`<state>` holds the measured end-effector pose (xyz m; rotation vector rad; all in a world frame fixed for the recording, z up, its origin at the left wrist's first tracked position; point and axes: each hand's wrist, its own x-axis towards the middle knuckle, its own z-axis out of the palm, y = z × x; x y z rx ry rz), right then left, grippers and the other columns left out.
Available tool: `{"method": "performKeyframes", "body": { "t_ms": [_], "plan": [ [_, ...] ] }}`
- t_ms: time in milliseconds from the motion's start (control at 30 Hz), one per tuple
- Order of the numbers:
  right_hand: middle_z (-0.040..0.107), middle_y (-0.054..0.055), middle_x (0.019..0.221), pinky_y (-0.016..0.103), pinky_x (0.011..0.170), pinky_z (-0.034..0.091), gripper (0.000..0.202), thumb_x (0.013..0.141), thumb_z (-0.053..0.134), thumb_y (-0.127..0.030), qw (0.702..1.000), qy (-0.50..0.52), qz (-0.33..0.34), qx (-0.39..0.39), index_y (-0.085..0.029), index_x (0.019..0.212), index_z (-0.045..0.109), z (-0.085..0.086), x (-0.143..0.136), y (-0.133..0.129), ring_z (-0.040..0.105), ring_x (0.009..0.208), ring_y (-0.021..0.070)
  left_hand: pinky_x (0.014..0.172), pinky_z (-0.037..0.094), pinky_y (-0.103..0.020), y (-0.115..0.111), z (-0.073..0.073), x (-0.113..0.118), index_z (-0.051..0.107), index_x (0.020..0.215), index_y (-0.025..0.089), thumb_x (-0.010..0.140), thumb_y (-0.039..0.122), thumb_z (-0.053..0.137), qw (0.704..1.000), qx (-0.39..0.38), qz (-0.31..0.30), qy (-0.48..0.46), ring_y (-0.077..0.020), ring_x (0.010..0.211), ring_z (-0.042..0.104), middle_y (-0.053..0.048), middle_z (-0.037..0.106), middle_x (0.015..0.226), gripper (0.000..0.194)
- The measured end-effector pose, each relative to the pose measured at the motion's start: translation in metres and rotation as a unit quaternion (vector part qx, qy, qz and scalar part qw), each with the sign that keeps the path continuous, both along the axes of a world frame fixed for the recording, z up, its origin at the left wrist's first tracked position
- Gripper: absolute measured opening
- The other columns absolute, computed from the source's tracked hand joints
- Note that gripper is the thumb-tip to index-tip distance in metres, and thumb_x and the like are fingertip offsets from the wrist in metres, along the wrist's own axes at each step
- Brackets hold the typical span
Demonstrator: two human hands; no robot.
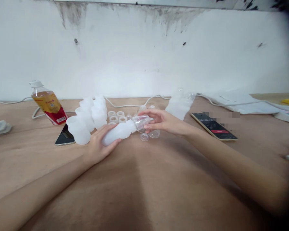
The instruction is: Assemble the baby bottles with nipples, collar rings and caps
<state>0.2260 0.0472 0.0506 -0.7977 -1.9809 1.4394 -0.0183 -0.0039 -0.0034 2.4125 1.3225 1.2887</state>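
My left hand [103, 141] is wrapped round a frosted white baby bottle [118, 133], which lies tilted with its top toward the right. Over the bottle's top sits a clear plastic cap [140, 123], and the fingers of my right hand [156, 120] are closed on it. Below the right fingers, a small clear nipple-like piece [144, 137] rests on the table beside more clear domed caps [154, 133]. White screw rings [114, 119] lie behind the bottle. Left of them stand several open white bottle bodies [79, 130].
A drink bottle [50, 106] leans at the left near a dark phone [64, 136]. Capped white bottles [179, 106] stand at the back right, beside another phone [213, 126]. A white cable [125, 106] runs along the wall; a plastic bag [238, 102] lies far right.
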Motion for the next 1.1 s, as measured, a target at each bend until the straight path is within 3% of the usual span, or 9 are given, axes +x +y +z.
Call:
{"method": "performKeyframes", "body": {
  "t_ms": [267, 500, 833, 1100],
  "plan": [
    [0.056, 0.004, 0.107, 0.03, 0.072, 0.052, 0.048, 0.068, 0.064, -0.026, 0.999, -0.03, -0.013, 0.022, -0.023, 0.113, 0.051, -0.005, -0.004, -0.002, 0.059, 0.08, 0.013, 0.086, 0.044, -0.032, -0.001, 0.0, 0.0, 0.051, 0.109, 0.016, 0.075, 0.033, 0.056, 1.0, 0.011, -0.01, 0.009, -0.0207, 0.097, 0.055, -0.008, 0.06, 0.104, 0.038],
    [0.055, 0.004, 0.115, 0.029, 0.073, 0.052, 0.048, 0.066, 0.065, -0.025, 0.998, -0.034, -0.033, 0.032, -0.024, 0.112, 0.054, -0.004, -0.005, -0.005, 0.061, 0.078, 0.0122, 0.084, 0.045, -0.033, -0.001, -0.001, 0.001, 0.051, 0.109, 0.018, 0.075, 0.034, 0.055, 1.0, 0.016, -0.003, 0.018, -0.0208, 0.096, 0.056, -0.008, 0.059, 0.104, 0.038],
    [0.066, 0.001, 0.085, 0.029, 0.074, 0.05, 0.052, 0.063, 0.067, -0.023, 0.994, -0.063, -0.068, 0.05, -0.022, 0.113, 0.055, -0.001, -0.009, -0.012, 0.063, 0.078, 0.0145, 0.086, 0.044, -0.031, -0.005, -0.005, 0.0, 0.045, 0.114, 0.017, 0.077, 0.028, 0.054, 0.998, 0.04, -0.023, 0.045, -0.0186, 0.098, 0.053, -0.009, 0.053, 0.108, 0.039],
    [0.062, 0.003, 0.105, 0.03, 0.072, 0.05, 0.05, 0.062, 0.068, -0.026, 0.992, -0.055, -0.085, 0.077, -0.025, 0.111, 0.057, -0.007, -0.016, -0.015, 0.063, 0.078, 0.0163, 0.084, 0.045, -0.033, -0.003, -0.005, 0.002, 0.044, 0.114, 0.019, 0.078, 0.03, 0.053, 0.998, 0.038, -0.016, 0.048, -0.0197, 0.096, 0.054, -0.008, 0.053, 0.105, 0.039]
  ]
}}
